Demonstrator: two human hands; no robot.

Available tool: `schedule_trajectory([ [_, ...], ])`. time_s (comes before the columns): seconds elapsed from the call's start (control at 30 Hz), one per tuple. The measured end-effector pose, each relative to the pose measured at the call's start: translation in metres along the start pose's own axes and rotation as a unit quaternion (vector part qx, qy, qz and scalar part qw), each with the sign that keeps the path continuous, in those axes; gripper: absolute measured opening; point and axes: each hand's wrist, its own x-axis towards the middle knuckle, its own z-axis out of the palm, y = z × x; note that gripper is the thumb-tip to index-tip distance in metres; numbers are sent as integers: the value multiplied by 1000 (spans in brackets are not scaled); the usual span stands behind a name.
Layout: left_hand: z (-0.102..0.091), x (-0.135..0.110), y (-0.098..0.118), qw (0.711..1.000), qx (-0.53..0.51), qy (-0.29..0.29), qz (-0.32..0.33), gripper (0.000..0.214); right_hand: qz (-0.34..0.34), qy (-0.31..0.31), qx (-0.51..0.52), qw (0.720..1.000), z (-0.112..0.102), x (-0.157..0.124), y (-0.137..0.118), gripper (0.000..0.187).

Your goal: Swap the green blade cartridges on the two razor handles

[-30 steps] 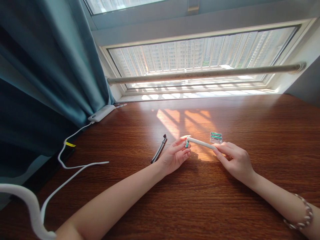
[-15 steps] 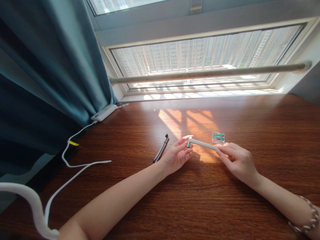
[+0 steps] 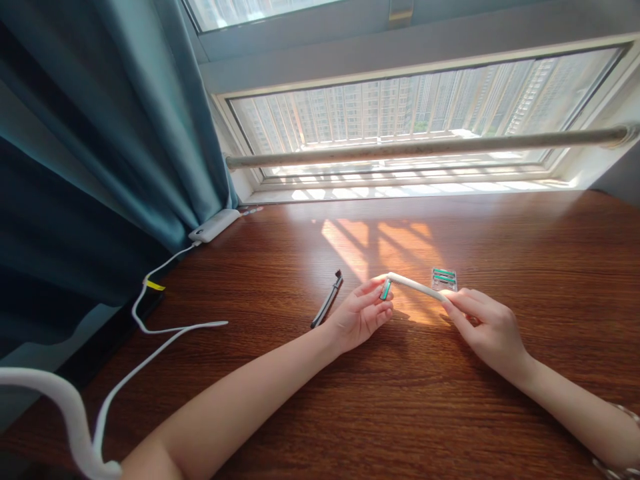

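A green-striped razor cartridge (image 3: pixel 385 289) is pinched in the fingers of my left hand (image 3: pixel 364 313). Between thumb and fingers, my right hand (image 3: pixel 493 333) grips the far end of a white razor handle (image 3: pixel 416 286). The handle's head end meets the cartridge at my left fingertips; whether the two are locked together I cannot tell. Just beyond my right hand lies a clear blade case (image 3: pixel 445 279) with green-striped cartridges in it. A slim black and grey handle (image 3: pixel 327 300) rests on the table behind my left wrist.
The brown wooden table (image 3: pixel 400 407) runs up to the window, with a metal bar (image 3: pixel 425 148) across it. At the left are a blue curtain (image 3: pixel 115 100), a white power bank or strip (image 3: pixel 215 225), a white cable (image 3: pixel 165 331) and a thick white curved tube (image 3: pixel 65 407).
The cartridge has turned at the handle's end and now hangs more below it, its green stripe facing me more. The whole view has shifted slightly.
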Motion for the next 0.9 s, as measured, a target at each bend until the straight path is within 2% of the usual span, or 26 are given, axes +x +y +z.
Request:
schedule_trajectory([
  [0.2, -2, 0, -1, 1000, 0, -4, 1, 22, -1, -7, 12, 1000, -1, 0, 0, 18],
  [0.53, 0, -1, 1, 1000, -26, -4, 14, 28, -62, -14, 29, 998, 0, -3, 5, 16],
  [0.77, -2, -1, 1, 999, -38, -27, -5, 16, -18, 3, 15, 1000, 2, -2, 4, 15],
  [0.9, -1, -1, 2, 999, -32, -14, -3, 23, -51, -5, 30, 998, 1, -3, 4, 15],
])
